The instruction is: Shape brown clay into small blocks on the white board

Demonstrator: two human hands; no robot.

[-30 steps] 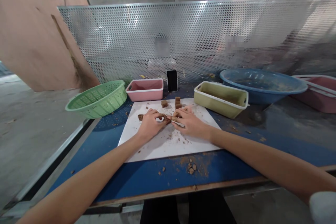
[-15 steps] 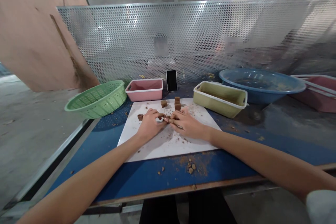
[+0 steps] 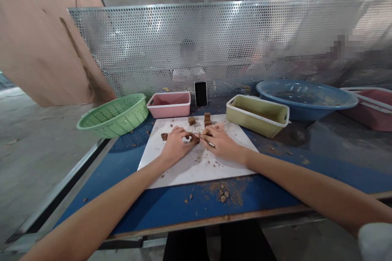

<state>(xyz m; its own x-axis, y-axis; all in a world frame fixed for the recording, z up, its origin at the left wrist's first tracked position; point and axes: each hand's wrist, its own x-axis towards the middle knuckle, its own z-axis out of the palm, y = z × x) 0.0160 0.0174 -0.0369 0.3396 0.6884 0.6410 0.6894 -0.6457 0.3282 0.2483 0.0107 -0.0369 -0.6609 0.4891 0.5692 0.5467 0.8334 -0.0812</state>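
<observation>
Over a white board [image 3: 183, 171], my left hand [image 3: 177, 143] pinches a small brown clay piece [image 3: 195, 138] between thumb and fingers. My right hand [image 3: 221, 145] meets it from the other side, its bent fingertips pressed to the same piece. Fingers cover most of the clay, so its shape is hard to make out. Just left of my left hand lies a dark brown lump [image 3: 164, 136]. Beyond the hands stand brown clay cubes, one alone [image 3: 191, 120] and others close together [image 3: 207, 120]. Crumbs are scattered over the board.
Along the back stand a green basket [image 3: 119, 118], a pink bin [image 3: 169, 111], a phone [image 3: 201, 94], an olive bin [image 3: 257, 116] and a blue basin [image 3: 303, 108]. A perforated metal panel [image 3: 220, 40] rises behind. Small pebbles [image 3: 223, 195] lie near the blue table's front edge.
The fingers of my right hand have shifted slightly to the right at the clay piece. My left hand keeps its place and its pinch.
</observation>
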